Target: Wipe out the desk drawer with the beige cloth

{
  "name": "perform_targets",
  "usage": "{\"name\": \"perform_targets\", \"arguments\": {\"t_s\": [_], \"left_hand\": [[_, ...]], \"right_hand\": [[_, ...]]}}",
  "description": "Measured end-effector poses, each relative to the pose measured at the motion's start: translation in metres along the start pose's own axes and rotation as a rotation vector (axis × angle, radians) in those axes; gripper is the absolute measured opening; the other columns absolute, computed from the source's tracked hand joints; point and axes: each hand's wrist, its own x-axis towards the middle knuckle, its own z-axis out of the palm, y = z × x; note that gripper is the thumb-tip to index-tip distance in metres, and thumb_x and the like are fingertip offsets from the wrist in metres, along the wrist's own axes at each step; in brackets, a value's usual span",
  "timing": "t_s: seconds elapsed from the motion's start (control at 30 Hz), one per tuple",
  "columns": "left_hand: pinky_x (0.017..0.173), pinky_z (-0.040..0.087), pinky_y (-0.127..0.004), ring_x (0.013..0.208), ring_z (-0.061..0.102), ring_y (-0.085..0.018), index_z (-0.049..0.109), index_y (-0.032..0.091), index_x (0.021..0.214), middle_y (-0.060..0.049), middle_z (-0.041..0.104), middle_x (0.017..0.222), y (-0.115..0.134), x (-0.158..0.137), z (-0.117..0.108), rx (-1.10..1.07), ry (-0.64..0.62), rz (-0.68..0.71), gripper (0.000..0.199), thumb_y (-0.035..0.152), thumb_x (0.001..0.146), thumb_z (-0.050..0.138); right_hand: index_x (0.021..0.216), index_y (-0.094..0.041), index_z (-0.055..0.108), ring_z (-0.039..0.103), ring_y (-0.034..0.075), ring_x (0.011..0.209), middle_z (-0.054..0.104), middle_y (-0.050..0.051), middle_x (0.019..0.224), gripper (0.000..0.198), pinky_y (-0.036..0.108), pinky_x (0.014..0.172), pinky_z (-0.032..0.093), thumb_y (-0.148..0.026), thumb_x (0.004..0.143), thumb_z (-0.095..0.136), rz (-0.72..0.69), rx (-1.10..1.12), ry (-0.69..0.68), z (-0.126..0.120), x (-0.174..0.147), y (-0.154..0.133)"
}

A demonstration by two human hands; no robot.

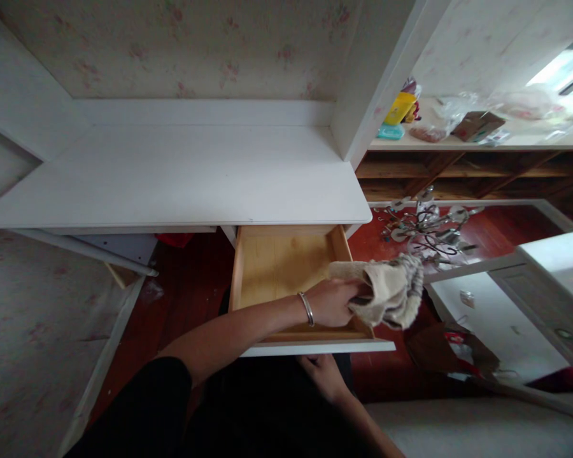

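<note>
My left hand point(332, 302), with a silver bangle on its wrist, reaches across the pulled-out wooden drawer point(277, 257). Its fingers are closed round a crumpled beige cloth point(391, 286), which hangs over the drawer's right side wall. The bare drawer bottom shows in pale wood. Below the white drawer front point(325, 347) is my right hand point(325, 376), curled close against its outer face. The front's edge hides some of those fingers, so what they grip cannot be made out.
Above the drawer runs a white desktop point(195, 175). Right of it, a chandelier point(430, 222) lies on the red floor before a wooden shelf unit point(458, 166) with bags and a box on top. A white cabinet point(535, 305) and a brown bag point(430, 350) are at right.
</note>
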Motion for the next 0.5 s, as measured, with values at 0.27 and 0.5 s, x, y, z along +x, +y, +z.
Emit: {"name": "perform_targets", "arguments": {"t_s": [0.27, 0.5], "left_hand": [[0.113, 0.019, -0.051, 0.134, 0.039, -0.019, 0.063, 0.036, 0.113, 0.004, 0.048, 0.143, -0.07, 0.03, 0.019, 0.523, -0.26, 0.311, 0.036, 0.019, 0.095, 0.037], [0.11, 0.027, -0.041, 0.134, 0.038, -0.02, 0.061, 0.029, 0.121, 0.0, 0.048, 0.143, -0.122, 0.07, -0.041, 0.599, -0.118, -0.028, 0.036, 0.02, 0.093, 0.04]], "right_hand": [[0.067, -0.019, 0.069, 0.061, 0.025, 0.084, 0.069, 0.005, 0.077, 0.053, 0.035, 0.084, 0.043, -0.057, 0.09, 0.04, -0.025, -0.012, -0.014, -0.006, -0.003, -0.008], [0.066, -0.019, 0.069, 0.061, 0.025, 0.082, 0.069, 0.005, 0.077, 0.058, 0.034, 0.08, 0.044, -0.062, 0.089, 0.037, -0.012, -0.014, -0.008, -0.003, -0.003, -0.003]]}}
